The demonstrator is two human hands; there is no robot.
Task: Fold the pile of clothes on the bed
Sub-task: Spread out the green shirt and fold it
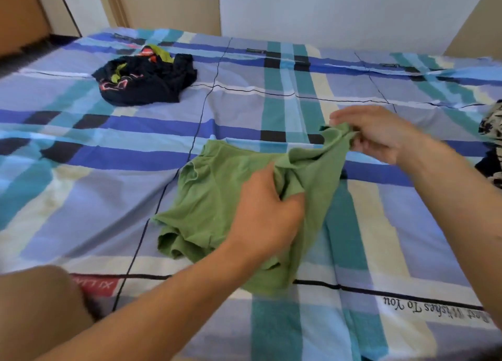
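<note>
A green shirt (209, 192) lies crumpled in the middle of the bed, partly lifted at its right side. My left hand (266, 211) pinches a fold of the green cloth near the shirt's middle. My right hand (380, 132) holds the shirt's upper right corner raised off the sheet. A dark navy garment pile (146, 81) with pink print and yellow-green and orange bits sits at the far left of the bed.
The bed carries a blue, teal and white checked sheet (298, 94). A black-and-white patterned cloth (493, 138) shows at the right edge. My knee (40, 306) is at the lower left. Walls and a door frame stand behind the bed.
</note>
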